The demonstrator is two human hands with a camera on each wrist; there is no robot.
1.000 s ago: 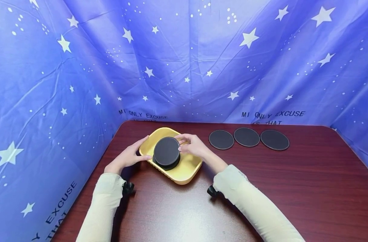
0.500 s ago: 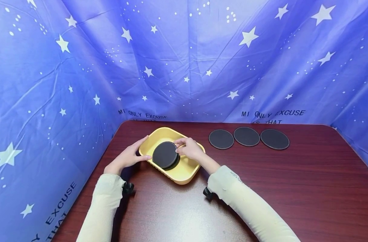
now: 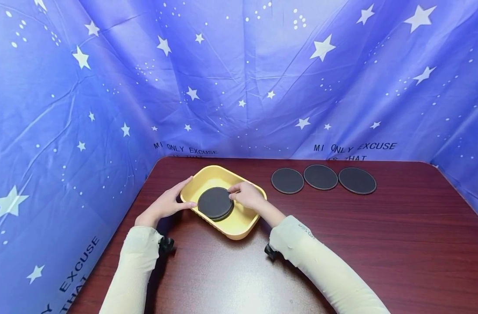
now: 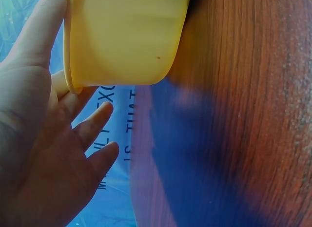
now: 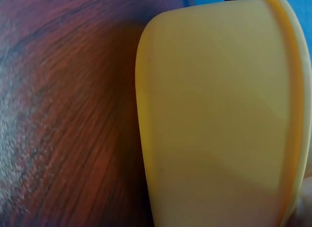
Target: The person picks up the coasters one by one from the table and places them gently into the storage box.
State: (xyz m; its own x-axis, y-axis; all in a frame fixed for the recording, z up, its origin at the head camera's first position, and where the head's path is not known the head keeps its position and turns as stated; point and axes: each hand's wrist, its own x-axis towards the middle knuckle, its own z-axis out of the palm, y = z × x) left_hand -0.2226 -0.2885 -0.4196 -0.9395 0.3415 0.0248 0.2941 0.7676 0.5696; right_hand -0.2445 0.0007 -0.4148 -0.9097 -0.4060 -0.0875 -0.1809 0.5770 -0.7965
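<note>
A small stack of round black coasters (image 3: 214, 203) lies in a yellow plastic basin (image 3: 242, 221), set at an angle on the table. Reaching over the basin's right side, my right hand (image 3: 247, 196) pinches the right edge of the top coaster. My left hand (image 3: 165, 203) grips the basin's left corner, thumb on the near rim. In the left wrist view, the left hand (image 4: 53, 129) has its thumb and forefinger at the basin's rim, other fingers spread. The basin's outer wall (image 5: 219, 105) fills much of the right wrist view and hides most of that hand.
Toward the back right of the dark red wooden table (image 3: 333, 235) lie three more black coasters in a row: the left one (image 3: 288, 181), the middle one (image 3: 320, 177) and the right one (image 3: 357, 180). A blue star-patterned curtain (image 3: 239, 78) stands behind the table and along its sides.
My right hand has lowered the top coaster onto the stack in the basin, bringing it nearer and level with the ones below. The left hand stays at the basin's corner.
</note>
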